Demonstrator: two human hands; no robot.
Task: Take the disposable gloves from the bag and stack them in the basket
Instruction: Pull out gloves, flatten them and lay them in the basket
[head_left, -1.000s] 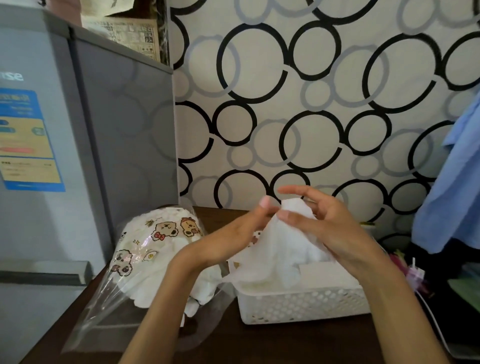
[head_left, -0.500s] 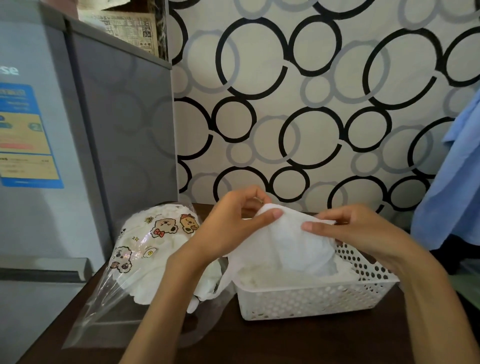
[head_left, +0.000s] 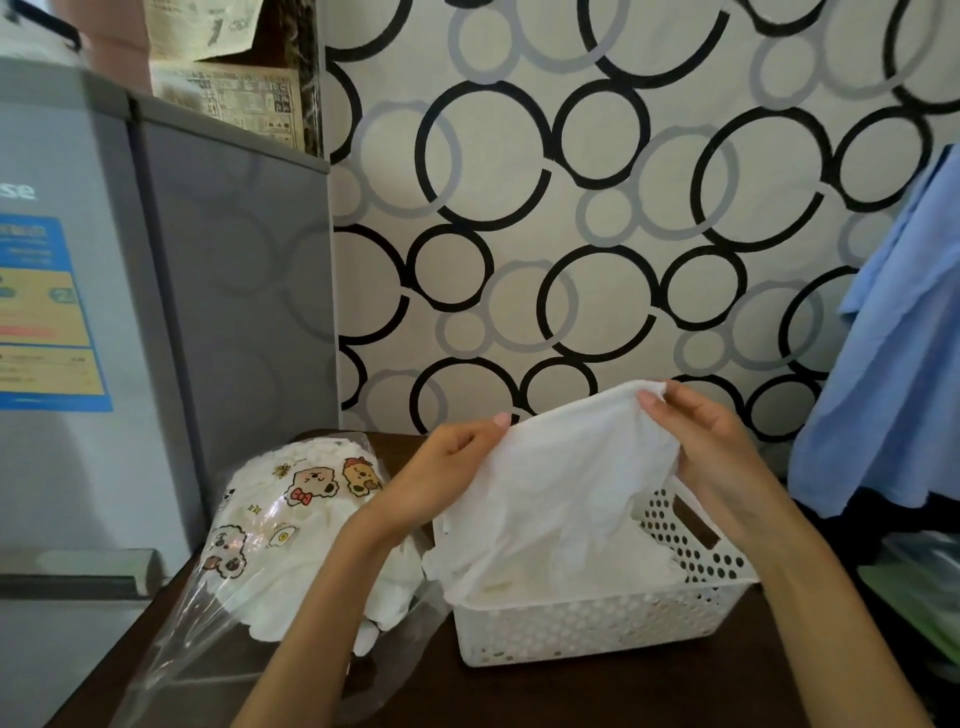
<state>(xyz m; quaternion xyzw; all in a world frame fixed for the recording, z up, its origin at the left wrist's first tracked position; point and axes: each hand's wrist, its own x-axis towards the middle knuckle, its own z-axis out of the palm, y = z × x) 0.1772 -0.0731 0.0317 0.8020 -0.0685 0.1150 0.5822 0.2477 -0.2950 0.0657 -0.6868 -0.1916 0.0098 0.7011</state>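
Above the basket (head_left: 597, 626), left hand (head_left: 441, 480) and right hand (head_left: 714, 447) each pinching a thin crinkly white glove (head_left: 561, 488) stretched wide, more gloves piled inside the perforated white plastic basket, cartoon-printed clear bag (head_left: 270, 530) of gloves just left of it, dark wooden table (head_left: 571, 696) underneath

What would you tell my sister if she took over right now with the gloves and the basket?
Left hand: pinches the left edge of a thin white glove.
Right hand: pinches the glove's top right edge, so it hangs spread out above the white basket, its lower end reaching down into it.
The basket sits on the dark table, and some white gloves already lie inside.
The clear cartoon-printed bag lies to the left of the basket, still bulging with gloves.
Done: a few gloves stacked.
Left: lay this one flat on the pile, then probably keep pulling more from the bag.
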